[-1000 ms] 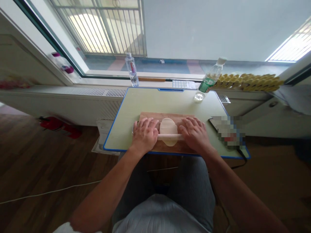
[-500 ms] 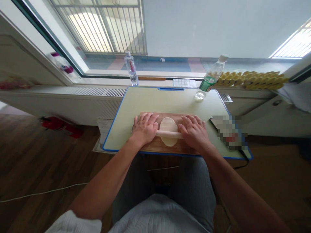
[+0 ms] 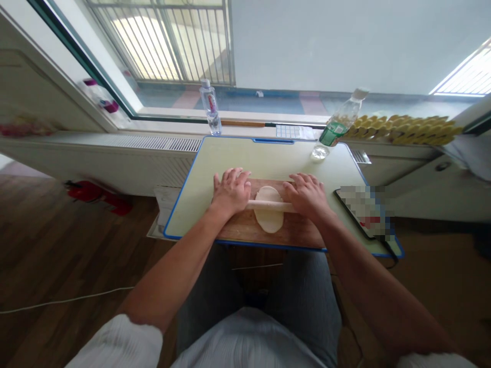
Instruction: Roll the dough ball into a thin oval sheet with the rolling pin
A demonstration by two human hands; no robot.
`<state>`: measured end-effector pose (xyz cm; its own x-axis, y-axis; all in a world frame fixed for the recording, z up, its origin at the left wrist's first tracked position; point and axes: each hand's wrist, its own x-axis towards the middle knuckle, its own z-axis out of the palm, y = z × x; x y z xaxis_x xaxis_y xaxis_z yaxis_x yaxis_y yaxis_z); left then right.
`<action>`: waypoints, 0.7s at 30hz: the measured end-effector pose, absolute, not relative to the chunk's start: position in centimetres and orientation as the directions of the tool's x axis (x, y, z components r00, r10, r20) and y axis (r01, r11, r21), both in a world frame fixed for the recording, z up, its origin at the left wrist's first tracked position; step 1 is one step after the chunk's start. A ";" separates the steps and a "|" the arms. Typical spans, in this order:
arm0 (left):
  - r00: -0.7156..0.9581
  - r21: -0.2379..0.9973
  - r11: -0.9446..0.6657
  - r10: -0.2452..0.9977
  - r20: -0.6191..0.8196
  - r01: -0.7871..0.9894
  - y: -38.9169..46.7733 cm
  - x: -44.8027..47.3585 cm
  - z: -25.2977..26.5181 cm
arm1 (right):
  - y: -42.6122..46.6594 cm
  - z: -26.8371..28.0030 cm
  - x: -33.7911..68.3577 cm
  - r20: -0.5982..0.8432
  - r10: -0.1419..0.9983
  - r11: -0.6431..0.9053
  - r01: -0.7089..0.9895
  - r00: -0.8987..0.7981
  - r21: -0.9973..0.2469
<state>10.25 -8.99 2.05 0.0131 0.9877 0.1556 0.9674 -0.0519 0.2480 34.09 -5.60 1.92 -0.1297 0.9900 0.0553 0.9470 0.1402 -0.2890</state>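
A pale wooden rolling pin [image 3: 270, 206] lies crosswise over a flat oval sheet of dough [image 3: 269, 221]. Under the dough is a brown wooden board [image 3: 303, 232]. My left hand [image 3: 232, 191] presses its palm on the pin's left end, fingers stretched forward and apart. On the pin's right end rests my right hand [image 3: 307, 193], palm down, its fingers also extended over the far side. Both ends of the pin are hidden beneath my palms. Dough shows in front of the pin and behind it.
The board sits on a pale table with a blue rim [image 3: 192, 179]. A green-labelled bottle [image 3: 333, 133] stands at the back right, and a phone-like device [image 3: 358, 212], partly pixelated, lies at the right. Another bottle [image 3: 210, 107] stands by the window. A fire extinguisher [image 3: 97, 196] is on the left floor.
Both hands and the rolling pin have moved a little forward, away from my body, across the dough. More of the dough now shows on my side of the pin. The view has shifted slightly.
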 end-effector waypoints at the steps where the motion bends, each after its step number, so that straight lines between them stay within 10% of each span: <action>1: 0.014 0.244 -0.051 0.989 0.150 0.968 -8.9 10.3 2.1 | -5.7 1.9 34.1 0.062 0.990 0.141 0.949 -0.129 -0.283; 21: 0.000 0.254 -0.051 0.981 0.196 0.966 -7.7 10.1 2.4 | -4.4 1.3 33.8 0.034 0.993 0.119 0.954 -0.114 -0.276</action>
<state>10.08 -7.74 2.39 0.0004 0.9806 0.1961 0.9660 -0.0511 0.2535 33.76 -4.44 1.31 -0.1141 0.9929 0.0336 0.9538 0.1189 -0.2760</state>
